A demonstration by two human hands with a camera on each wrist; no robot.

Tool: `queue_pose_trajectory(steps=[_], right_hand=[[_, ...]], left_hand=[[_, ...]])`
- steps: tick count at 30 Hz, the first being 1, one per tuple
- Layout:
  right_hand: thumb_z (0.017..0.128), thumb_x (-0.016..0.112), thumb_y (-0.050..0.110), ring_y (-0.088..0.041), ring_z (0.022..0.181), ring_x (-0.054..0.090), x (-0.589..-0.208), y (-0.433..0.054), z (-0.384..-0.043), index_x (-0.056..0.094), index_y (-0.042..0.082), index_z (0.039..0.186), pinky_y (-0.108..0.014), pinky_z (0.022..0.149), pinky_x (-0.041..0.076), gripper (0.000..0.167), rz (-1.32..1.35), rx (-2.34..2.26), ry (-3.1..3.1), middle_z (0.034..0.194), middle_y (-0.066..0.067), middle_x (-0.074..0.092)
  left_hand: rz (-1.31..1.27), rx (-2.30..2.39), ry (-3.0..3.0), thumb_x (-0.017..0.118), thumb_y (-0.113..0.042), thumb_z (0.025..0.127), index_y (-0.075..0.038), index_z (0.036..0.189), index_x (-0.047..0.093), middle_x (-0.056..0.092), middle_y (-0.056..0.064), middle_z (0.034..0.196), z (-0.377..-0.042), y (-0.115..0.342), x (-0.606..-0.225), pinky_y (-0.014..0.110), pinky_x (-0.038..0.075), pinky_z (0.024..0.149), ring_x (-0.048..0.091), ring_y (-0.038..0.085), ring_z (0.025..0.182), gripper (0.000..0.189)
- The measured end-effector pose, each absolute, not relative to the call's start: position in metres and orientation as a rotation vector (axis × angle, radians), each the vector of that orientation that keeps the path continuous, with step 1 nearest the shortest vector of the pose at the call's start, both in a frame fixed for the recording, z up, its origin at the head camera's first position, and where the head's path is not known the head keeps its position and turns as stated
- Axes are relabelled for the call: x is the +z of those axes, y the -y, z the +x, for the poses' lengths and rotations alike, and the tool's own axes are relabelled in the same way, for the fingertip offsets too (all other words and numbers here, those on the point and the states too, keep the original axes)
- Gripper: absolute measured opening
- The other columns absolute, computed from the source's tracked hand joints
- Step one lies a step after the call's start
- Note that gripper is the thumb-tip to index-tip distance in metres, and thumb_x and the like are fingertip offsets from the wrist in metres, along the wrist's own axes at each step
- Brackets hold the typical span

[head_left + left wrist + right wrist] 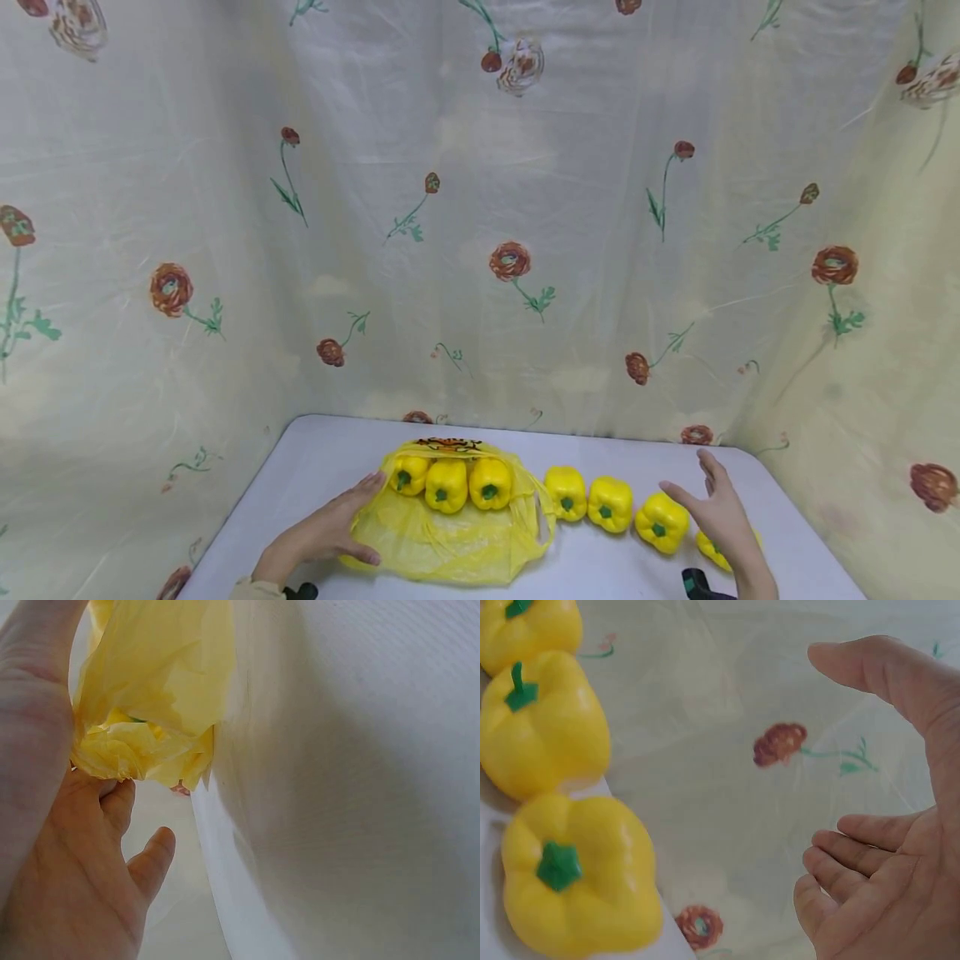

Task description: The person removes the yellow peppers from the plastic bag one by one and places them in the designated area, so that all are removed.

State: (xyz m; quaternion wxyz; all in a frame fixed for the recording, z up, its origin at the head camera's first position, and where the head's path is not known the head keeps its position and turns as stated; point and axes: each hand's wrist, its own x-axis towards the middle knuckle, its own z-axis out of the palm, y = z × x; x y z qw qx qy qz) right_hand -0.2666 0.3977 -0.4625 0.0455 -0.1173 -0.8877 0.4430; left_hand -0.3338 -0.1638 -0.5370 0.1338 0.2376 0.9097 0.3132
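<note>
A yellow plastic bag lies flat on the table, its open side facing me. Three yellow bell peppers with green stems, the middle pepper among them, sit at its far end. My left hand is at the bag's left edge, thumb and fingers spread apart; in the left wrist view the crumpled bag overlaps its fingers. Above the right end of a row of more peppers is my right hand, fingers extended and nothing in its grasp. It partly hides the rightmost pepper. The right wrist view shows a pepper left of the open palm.
Several loose peppers, including one pepper, line up rightward from the bag's handle loop. The white table has rounded far corners. Floral curtains hang behind it and along both sides.
</note>
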Motion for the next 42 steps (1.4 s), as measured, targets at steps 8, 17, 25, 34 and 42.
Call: queue_pose_trajectory(steps=[8, 17, 25, 34, 42], right_hand=[[0.080, 0.072, 0.054, -0.048, 0.146, 0.006, -0.461, -0.350, -0.280, -0.004, 0.006, 0.155, -0.061, 0.117, 0.016, 0.117, -0.231, 1.385, 2.735, 0.160, -0.025, 0.004], [0.078, 0.074, 0.053, -0.043, 0.146, 0.014, -0.462, -0.300, -0.286, 0.013, 0.010, 0.154, -0.056, 0.118, 0.020, 0.107, -0.033, 1.405, 2.727, 0.160, -0.019, 0.015], [0.078, 0.079, 0.042, -0.038, 0.146, 0.022, -0.465, -0.266, -0.288, 0.024, 0.010, 0.151, -0.051, 0.119, 0.022, 0.097, 0.138, 1.443, 2.706, 0.157, -0.015, 0.027], [0.078, 0.079, 0.041, -0.033, 0.144, 0.029, -0.473, -0.240, -0.288, 0.032, 0.013, 0.150, -0.051, 0.118, 0.025, 0.090, 0.237, 1.492, 2.709, 0.154, -0.010, 0.035], [0.078, 0.080, 0.036, -0.032, 0.142, 0.033, -0.479, -0.228, -0.288, 0.037, 0.015, 0.147, -0.051, 0.118, 0.027, 0.084, 0.277, 1.530, 2.698, 0.152, -0.008, 0.040]], left_hand=[[0.677, 0.900, -2.636, 0.081, -0.052, 0.066, -0.013, 0.156, 0.013, 0.009, 0.012, 0.162, -0.335, 0.163, -0.537, 0.063, 0.017, 0.116, 0.013, 0.039, 0.148, 0.119], [0.692, 0.901, -2.635, 0.081, -0.052, 0.067, -0.013, 0.156, 0.013, 0.010, 0.012, 0.162, -0.335, 0.164, -0.536, 0.063, 0.017, 0.116, 0.013, 0.039, 0.148, 0.119], [0.686, 0.902, -2.640, 0.081, -0.053, 0.066, -0.012, 0.155, 0.014, 0.010, 0.012, 0.162, -0.335, 0.164, -0.535, 0.063, 0.017, 0.116, 0.013, 0.039, 0.148, 0.119], [0.687, 0.911, -2.638, 0.082, -0.052, 0.066, -0.013, 0.156, 0.013, 0.010, 0.012, 0.163, -0.336, 0.165, -0.538, 0.063, 0.018, 0.116, 0.013, 0.039, 0.148, 0.120], [0.685, 0.911, -2.642, 0.081, -0.053, 0.066, -0.013, 0.156, 0.014, 0.011, 0.012, 0.163, -0.337, 0.165, -0.538, 0.063, 0.018, 0.116, 0.013, 0.038, 0.148, 0.119]])
